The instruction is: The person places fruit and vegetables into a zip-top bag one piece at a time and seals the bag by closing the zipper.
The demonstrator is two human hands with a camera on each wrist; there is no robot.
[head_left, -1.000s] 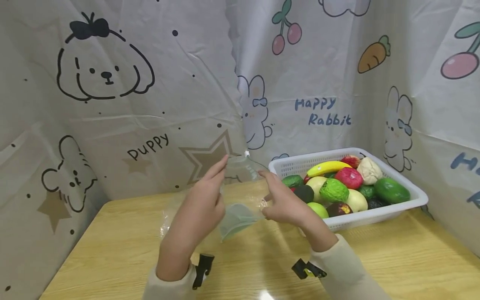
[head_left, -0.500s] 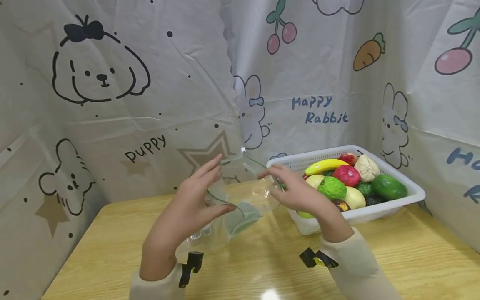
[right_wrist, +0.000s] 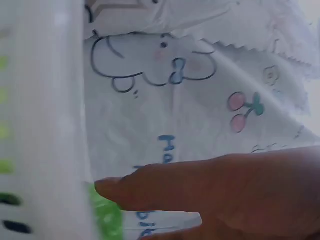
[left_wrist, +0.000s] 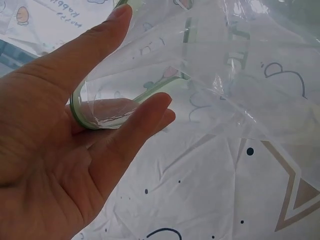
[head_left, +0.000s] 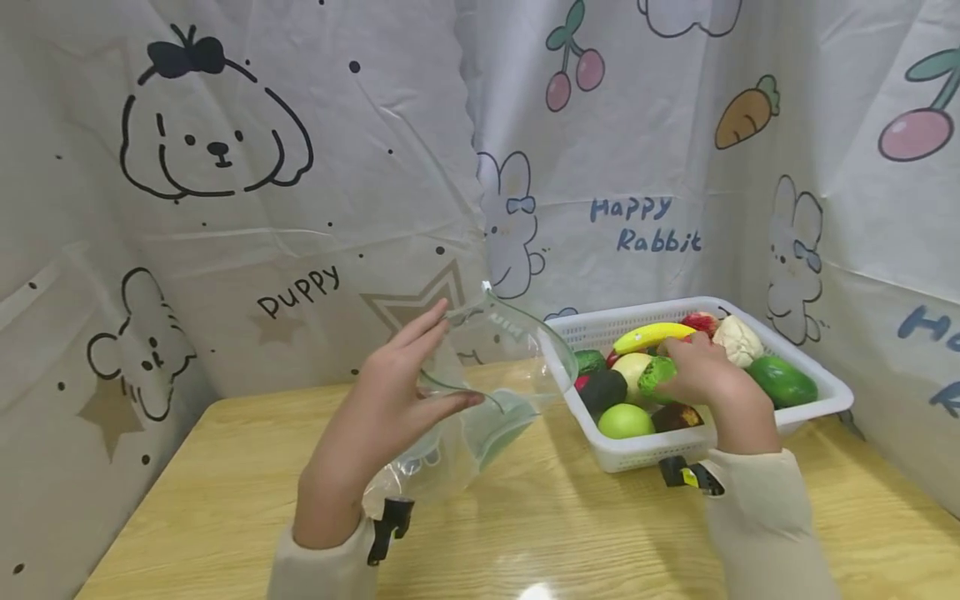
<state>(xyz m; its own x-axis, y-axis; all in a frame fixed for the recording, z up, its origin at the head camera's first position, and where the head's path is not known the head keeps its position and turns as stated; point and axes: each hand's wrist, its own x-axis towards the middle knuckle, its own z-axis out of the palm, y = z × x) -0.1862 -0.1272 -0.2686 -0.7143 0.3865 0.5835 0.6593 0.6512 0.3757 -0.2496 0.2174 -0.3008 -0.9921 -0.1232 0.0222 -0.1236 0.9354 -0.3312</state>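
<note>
Nearest, in the left middle of the scene, the left hand (head_left: 375, 408) spreads its thumb and straight fingers wide inside the mouth of a clear plastic bag with a pale green rim and base (head_left: 498, 429), propping it open above the wooden worktop (head_left: 225, 483). The left-wrist view shows the rim looping between thumb and fingers.

Further right, the right hand (head_left: 708, 383) reaches over a white perforated plastic basket (head_left: 622, 458), fingers and thumb bent about a bright green knobbly ball (head_left: 657, 377). The right-wrist view shows a fingertip at the ball's edge, yet I cannot tell whether the grip is firm.

The basket's near left corner stands just right of the bag; whether their rims touch is unclear. Bare worktop runs from the bag to the left edge. Behind, a white printed curtain (head_left: 375, 208) closes the far side.
</note>
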